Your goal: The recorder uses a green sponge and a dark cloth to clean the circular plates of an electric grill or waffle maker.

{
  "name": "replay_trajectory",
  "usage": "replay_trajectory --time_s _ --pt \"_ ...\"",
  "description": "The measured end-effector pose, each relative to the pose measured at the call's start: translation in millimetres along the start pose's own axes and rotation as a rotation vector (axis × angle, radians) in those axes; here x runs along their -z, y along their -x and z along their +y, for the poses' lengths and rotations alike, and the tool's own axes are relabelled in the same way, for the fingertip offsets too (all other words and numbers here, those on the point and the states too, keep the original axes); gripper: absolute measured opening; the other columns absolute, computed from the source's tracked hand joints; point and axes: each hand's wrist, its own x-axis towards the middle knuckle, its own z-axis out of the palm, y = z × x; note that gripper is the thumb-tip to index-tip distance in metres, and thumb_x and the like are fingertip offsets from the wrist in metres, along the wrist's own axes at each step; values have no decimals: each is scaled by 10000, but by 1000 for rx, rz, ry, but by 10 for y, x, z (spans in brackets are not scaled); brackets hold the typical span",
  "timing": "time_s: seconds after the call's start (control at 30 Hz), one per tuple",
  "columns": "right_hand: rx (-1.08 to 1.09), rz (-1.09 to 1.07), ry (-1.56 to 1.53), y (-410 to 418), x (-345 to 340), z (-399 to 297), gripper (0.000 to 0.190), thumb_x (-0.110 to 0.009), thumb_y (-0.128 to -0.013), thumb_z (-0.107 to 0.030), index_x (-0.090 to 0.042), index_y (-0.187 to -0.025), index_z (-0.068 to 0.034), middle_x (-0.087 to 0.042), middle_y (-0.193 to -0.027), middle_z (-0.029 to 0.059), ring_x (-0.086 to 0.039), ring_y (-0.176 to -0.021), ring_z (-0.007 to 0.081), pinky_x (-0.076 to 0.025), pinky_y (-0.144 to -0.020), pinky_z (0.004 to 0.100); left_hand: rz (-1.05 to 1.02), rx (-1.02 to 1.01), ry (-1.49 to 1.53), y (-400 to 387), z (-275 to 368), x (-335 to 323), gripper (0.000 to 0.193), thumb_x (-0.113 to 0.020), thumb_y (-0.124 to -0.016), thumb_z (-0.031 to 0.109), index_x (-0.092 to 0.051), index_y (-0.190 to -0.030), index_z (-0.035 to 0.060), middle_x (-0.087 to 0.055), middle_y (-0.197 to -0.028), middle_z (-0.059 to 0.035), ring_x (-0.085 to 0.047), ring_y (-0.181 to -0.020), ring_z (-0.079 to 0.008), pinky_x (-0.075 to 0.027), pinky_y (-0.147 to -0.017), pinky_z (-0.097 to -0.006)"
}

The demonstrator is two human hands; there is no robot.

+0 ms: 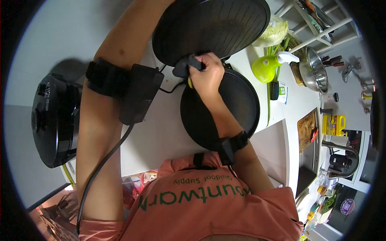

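Observation:
My right hand [208, 73] grips a dark grey scouring pad [182, 67], with a bit of yellow showing beneath it. Pad and hand are at the lower edge of the ribbed black upper plate [223, 33] of an open electric griddle. Its round, dark lower plate [241, 99] lies flat on the white counter, partly behind my right forearm. My left arm reaches up past the top of the picture beside the raised plate, and my left hand is out of view. Both arms wear black straps with dark boxes and cables.
Right of the griddle stand a green spray bottle [265, 68], a wrapped cabbage [273, 31], green onions, a black-bristled brush [274, 90] and a steel bowl [315, 70]. Farther right is a sink with a faucet [355, 153] and a cutting board [307, 129]. A black cooker [57, 120] is at left.

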Motion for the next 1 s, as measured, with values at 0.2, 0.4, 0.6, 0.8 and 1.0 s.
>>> replay_trajectory --time_s 0.2,0.4,0.6,0.8,1.0 --pt "22 0 94 224 -64 396 216 -722 -533 -30 -655 -739 -21 -615 -784 124 -601 -782 327 -491 -696 398 -85 52 150 -104 -20 -164 387 -482 -960 265 -657 -950 -81 -659 -861 -124 -595 -754 -205 -469 -765 -339" --pt "-19 -38 76 173 -71 241 240 -736 -524 -43 -662 -751 -17 -618 -798 123 -600 -777 328 -498 -698 391 -44 78 36 -87 -29 -134 401 -488 -957 277 -651 -1003 -86 -660 -917 -148 -603 -796 -218 -466 -793 -361" --pt "-12 86 25 117 -111 67 218 -738 -533 -27 -619 -713 8 -610 -740 133 -617 -706 317 -488 -649 351 -20 50 46 -18 17 -99 401 -489 -956 278 -653 -997 -86 -660 -913 -145 -601 -800 -224 -465 -788 -363" --pt "-121 33 71 248 -118 319 209 -743 -537 -39 -632 -709 2 -619 -752 134 -614 -721 319 -494 -659 364 -26 90 24 -49 44 -195 397 -486 -956 277 -657 -990 -80 -661 -904 -136 -599 -799 -215 -467 -775 -347" --pt "-29 96 6 124 -86 132 201 -736 -536 -34 -645 -712 2 -617 -753 136 -614 -725 320 -494 -661 363 -10 -9 -6 -114 -86 -141 385 -491 -953 262 -653 -987 -86 -660 -908 -134 -599 -797 -214 -467 -778 -342"
